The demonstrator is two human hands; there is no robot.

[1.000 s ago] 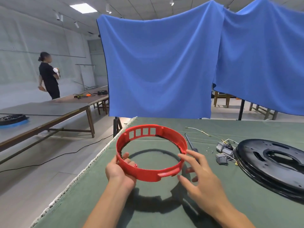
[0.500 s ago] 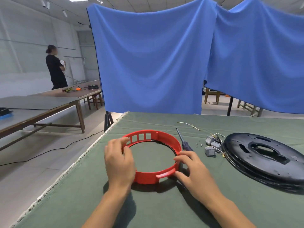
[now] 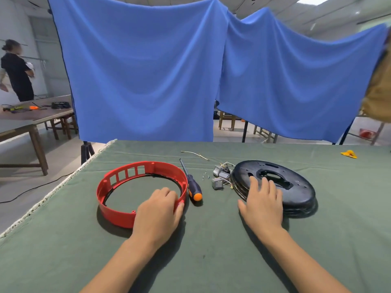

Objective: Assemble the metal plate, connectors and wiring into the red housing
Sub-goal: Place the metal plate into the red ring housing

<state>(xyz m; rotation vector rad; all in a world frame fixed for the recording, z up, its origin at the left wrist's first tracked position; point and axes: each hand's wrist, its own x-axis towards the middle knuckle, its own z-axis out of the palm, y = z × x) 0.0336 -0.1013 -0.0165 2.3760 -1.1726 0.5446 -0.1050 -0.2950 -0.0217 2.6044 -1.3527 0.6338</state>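
Note:
The red ring-shaped housing [image 3: 118, 182] lies flat on the green cloth at left centre. My left hand [image 3: 158, 210] rests on its near right rim, fingers curled over the edge. The round black metal plate [image 3: 296, 187] lies to the right. My right hand [image 3: 262, 199] reaches over the plate's near left edge with fingers spread, touching it. Between housing and plate sit a few grey connectors with wires [image 3: 220, 178] and small screws [image 3: 205, 176].
A black screwdriver with an orange butt [image 3: 191, 182] lies just right of the housing. A loose wire [image 3: 194, 154] and a yellow scrap [image 3: 349, 154] lie farther back. The table's left edge [image 3: 53, 191] drops to the floor. Blue cloth hangs behind; a person stands far left.
The housing went from held tilted above the table to lying flat. My right hand left the housing and moved right onto the black plate. The left hand shifted to the housing's right rim.

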